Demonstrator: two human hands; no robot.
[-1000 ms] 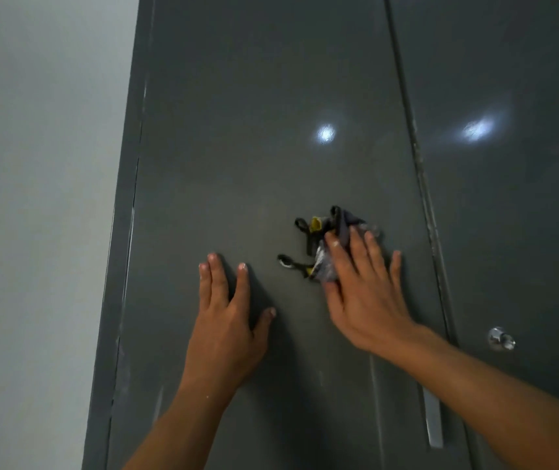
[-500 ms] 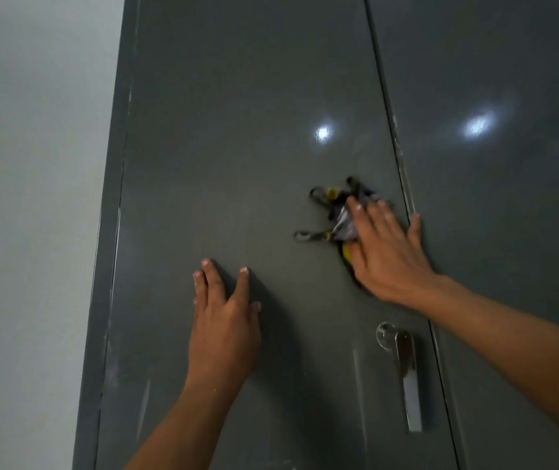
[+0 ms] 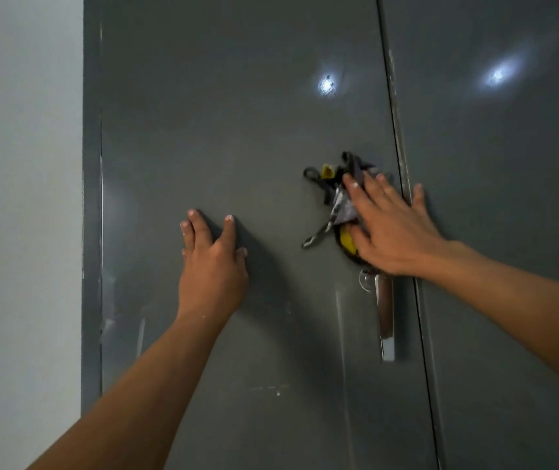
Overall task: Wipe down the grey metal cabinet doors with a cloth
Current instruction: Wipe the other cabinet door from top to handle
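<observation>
Head view: the left hand (image 3: 213,266) lies flat on the left cabinet door (image 3: 237,130), fingers straight and slightly spread. The right hand (image 3: 393,228), fingers splayed, presses a bunched grey, black and yellow cloth (image 3: 339,205) against that door's right edge, just above the metal handle (image 3: 384,317). The little finger touches the right door (image 3: 508,198). A pale wall (image 3: 20,198) stands left.

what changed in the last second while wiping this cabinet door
The right hand slid the cloth rightward across the left door to the seam; its little finger now reaches onto the right door. The hand sits just above the handle. Nothing was taken up or let go. The left hand stayed flat on the left door.
</observation>
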